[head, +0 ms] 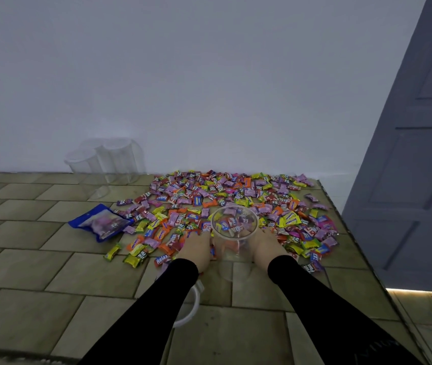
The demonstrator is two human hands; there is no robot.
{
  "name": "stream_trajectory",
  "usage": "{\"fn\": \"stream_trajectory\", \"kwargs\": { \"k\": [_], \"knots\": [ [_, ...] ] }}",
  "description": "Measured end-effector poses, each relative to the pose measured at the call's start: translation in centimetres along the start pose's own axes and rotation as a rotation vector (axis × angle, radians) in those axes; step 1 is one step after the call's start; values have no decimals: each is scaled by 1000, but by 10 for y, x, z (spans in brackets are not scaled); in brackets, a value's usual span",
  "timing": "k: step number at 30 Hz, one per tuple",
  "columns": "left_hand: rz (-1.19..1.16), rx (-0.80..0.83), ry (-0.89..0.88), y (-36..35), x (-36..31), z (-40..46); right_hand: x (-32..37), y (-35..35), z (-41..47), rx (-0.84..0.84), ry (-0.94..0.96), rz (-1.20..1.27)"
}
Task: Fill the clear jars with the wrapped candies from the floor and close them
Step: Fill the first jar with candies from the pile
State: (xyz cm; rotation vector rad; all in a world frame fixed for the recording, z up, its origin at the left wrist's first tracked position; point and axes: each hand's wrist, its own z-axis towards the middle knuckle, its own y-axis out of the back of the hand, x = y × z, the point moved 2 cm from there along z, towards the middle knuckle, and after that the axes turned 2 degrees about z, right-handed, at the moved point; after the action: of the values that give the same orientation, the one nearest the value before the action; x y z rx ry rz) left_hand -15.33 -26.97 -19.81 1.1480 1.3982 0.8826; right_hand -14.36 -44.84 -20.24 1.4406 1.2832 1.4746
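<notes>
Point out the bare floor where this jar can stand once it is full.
Bare tiles lie left of the candy pile, below the blue bag. More lie between the bag and the empty jars. Around the held jar it is crowded.
</notes>
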Motion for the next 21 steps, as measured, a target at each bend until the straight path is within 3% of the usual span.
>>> {"fn": "stream_trajectory", "kwargs": {
  "k": [10, 17, 21],
  "knots": [
    [-117, -84, -29, 4, -4, -17, -9, 10, -22, -120, 66, 201],
    [-313, -129, 36, 10, 1, -19, -5, 28, -22, -293, -66, 671],
    [-452, -185, 79, 15, 1, -20, 3, 47, -32, -423, -121, 821]
  ]
}}
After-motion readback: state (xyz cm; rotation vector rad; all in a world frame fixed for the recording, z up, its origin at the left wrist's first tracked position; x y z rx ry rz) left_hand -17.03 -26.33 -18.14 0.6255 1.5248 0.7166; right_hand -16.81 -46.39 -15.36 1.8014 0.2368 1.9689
